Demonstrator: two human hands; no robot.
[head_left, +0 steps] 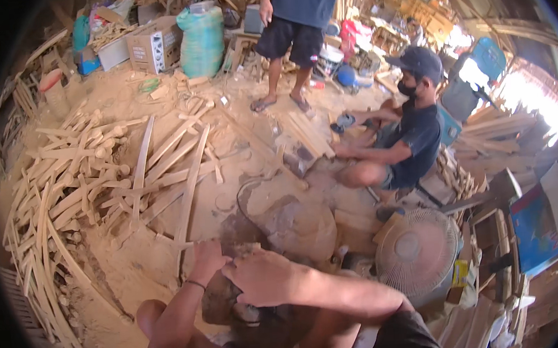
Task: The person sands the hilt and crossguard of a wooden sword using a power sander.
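1. Head view: both hands are pressing on a dark, rough lump (250,312) between the knees — left hand (206,260) curled at its top edge, right hand (263,277) lying spread over it, neither grip pinching.
2. It is looking heavy, stiff, dusty — best held by its edges; wooden sticks (85,181) are lying on the floor nearby.

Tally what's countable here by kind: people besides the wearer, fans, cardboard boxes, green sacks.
Other people: 2, one crouching and one standing
Fans: 1, pale floor fan
Cardboard boxes: 1
Green sacks: 1
Total: 5
The loose wooden pieces on the sawdust are too many to count.
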